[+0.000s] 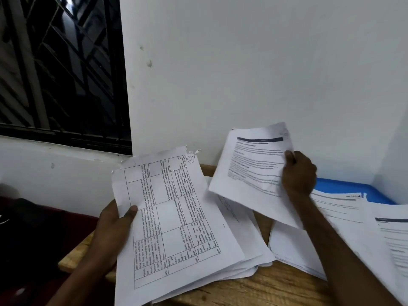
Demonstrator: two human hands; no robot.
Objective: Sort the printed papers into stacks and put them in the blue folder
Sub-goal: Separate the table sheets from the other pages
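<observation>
I see my left hand [114, 224] gripping a thick bundle of printed papers [176, 217] by its left edge, thumb on top and fingers underneath. The top sheet shows a ruled table of text with "S1" circled in one corner. My right hand [298, 173] pinches the right edge of a raised sheet [249, 164] with a dark header bar. It tilts up above the wooden table [276, 286], just right of the bundle. The blue folder [344, 187] lies at the table's far right, against the white wall [242, 62], largely covered by a spread of printed pages [353, 217]. Another white stack [291, 246] lies on the table under my right forearm. A dark barred window [61, 69] is at upper left.
</observation>
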